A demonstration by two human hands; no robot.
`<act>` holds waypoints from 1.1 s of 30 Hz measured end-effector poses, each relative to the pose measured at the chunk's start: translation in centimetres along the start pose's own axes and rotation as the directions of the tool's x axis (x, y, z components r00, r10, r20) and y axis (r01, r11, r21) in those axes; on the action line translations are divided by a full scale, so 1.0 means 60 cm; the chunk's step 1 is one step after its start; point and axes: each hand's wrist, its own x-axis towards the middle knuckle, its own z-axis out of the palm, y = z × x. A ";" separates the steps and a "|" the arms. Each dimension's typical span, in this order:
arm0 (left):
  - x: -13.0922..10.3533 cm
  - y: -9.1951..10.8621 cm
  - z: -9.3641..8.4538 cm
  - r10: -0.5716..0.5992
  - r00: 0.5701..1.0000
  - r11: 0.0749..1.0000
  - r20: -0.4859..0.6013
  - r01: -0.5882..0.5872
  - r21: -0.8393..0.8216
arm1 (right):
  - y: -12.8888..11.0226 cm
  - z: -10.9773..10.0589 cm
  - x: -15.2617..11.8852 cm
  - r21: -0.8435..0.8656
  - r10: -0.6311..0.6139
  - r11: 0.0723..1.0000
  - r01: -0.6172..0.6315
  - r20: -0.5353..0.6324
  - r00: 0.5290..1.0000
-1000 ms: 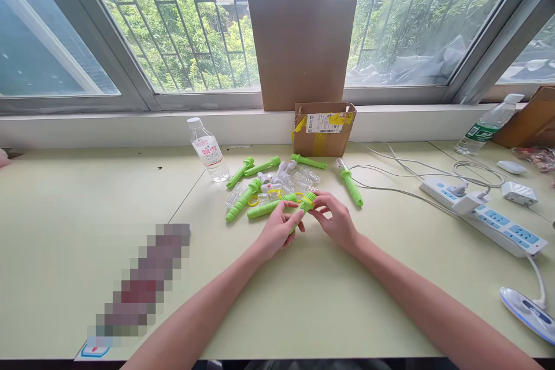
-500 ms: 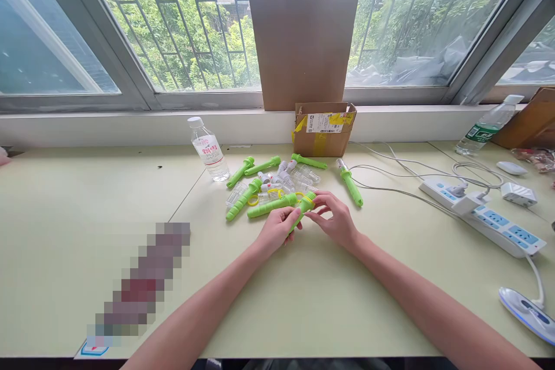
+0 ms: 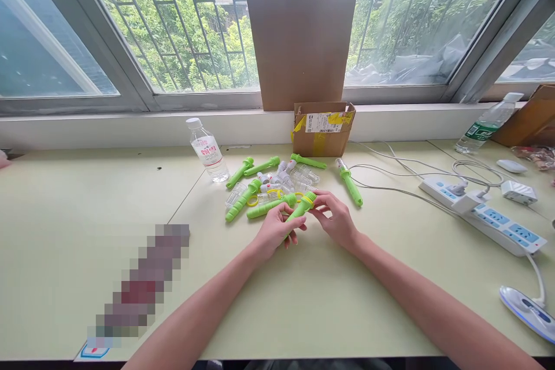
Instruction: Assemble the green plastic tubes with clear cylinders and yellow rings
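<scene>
My left hand (image 3: 277,230) is closed round the lower part of a green tube (image 3: 300,208) with a threaded top and a yellow ring near that top. The fingertips of my right hand (image 3: 336,218) pinch the ringed upper end of this same tube. Just beyond my hands lie several more green tubes (image 3: 243,200), a yellow ring (image 3: 252,201), clear plastic caps (image 3: 306,173) and small white-and-grey pieces (image 3: 284,166). To the right, a green tube with a clear, silvery-looking end (image 3: 350,187) lies apart from the pile.
Behind the pile stand an open cardboard box (image 3: 321,141) and a water bottle (image 3: 208,153). A power strip (image 3: 485,217) with cables lies at the right, with another bottle (image 3: 488,127) behind it. A pixelated strip (image 3: 143,283) covers the left front.
My left hand's grip has shifted down the green tube, with its fingers lying differently around it. More of the tube's upper part shows. My right hand stays at the ringed end.
</scene>
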 end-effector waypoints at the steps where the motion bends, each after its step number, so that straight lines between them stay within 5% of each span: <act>1: 0.000 0.002 0.000 0.000 1.000 1.000 0.000 0.000 0.003 | 0.000 0.000 0.000 0.003 0.002 1.000 -0.002 -0.002 1.000; 22: 0.000 0.012 -0.014 -0.076 0.992 0.996 0.100 0.071 0.050 | -0.001 -0.003 0.002 0.015 0.004 1.000 -0.004 0.020 1.000; 33: 0.005 0.006 -0.006 0.001 0.996 0.996 0.089 0.007 -0.089 | 0.005 0.002 -0.003 -0.228 0.053 0.973 -0.035 0.073 0.996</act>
